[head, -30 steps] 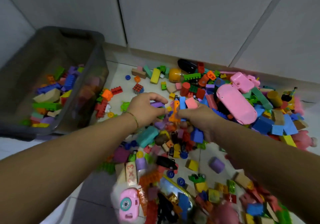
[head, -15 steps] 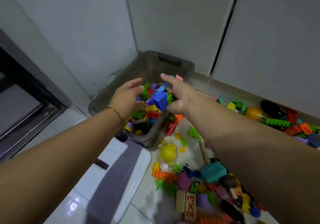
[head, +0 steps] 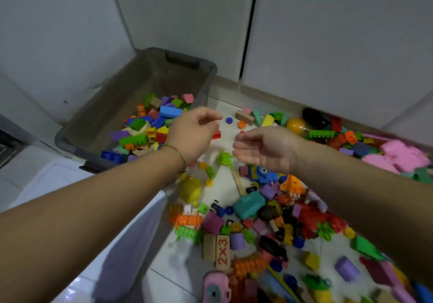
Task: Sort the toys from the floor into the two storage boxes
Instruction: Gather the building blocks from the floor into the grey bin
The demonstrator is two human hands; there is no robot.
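A grey storage box stands at the back left against the wall, partly filled with coloured building bricks. A big heap of mixed toys covers the floor on the right. My left hand hovers at the box's near right corner with loosely curled fingers and holds nothing. My right hand hangs palm-up over the floor just right of it, fingers straight and empty. A second, white box shows at the lower left under my left forearm.
White cabinet doors run behind the heap. A teal block, a yellow ball-like toy, a "2x3" wooden tile and a pink toy lie near me. Pink toys sit at the far right.
Both hands carried bricks from the heap to the grey box and let them go. They have since pulled back to the right and are empty.
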